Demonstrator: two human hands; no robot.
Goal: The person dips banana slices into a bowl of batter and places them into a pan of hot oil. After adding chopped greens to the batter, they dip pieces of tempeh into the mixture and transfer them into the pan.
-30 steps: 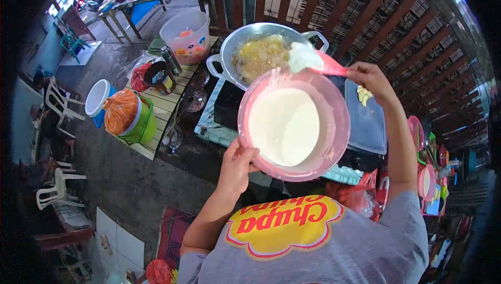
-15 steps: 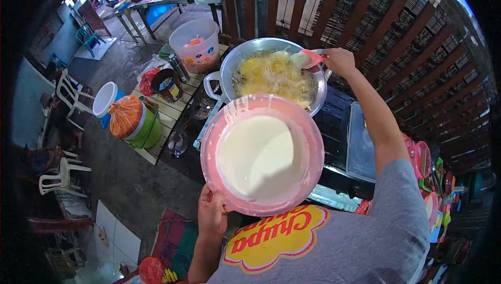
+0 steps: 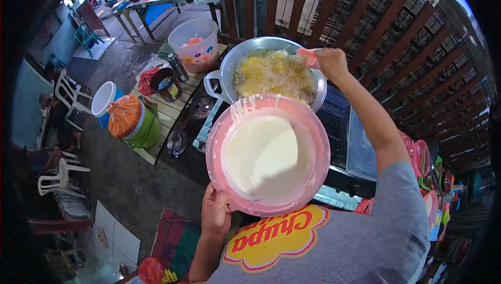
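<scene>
While bubbling oil surrounds yellow pieces in a two-handled pan (image 3: 228,70), a pink bowl (image 3: 321,153) of pale batter (image 3: 266,153) is held at its near side, the left hand's (image 3: 215,213) fingers gripping its rim. The right hand (image 3: 332,63) clasps a pink scoop (image 3: 307,57) over the pan's far edge, beside a slatted fence (image 3: 355,18).

Dark grey concrete floor (image 3: 125,174); brown slatted wooden fence (image 3: 334,7); white plastic armchairs (image 3: 61,177) at left; daylight beyond.
</scene>
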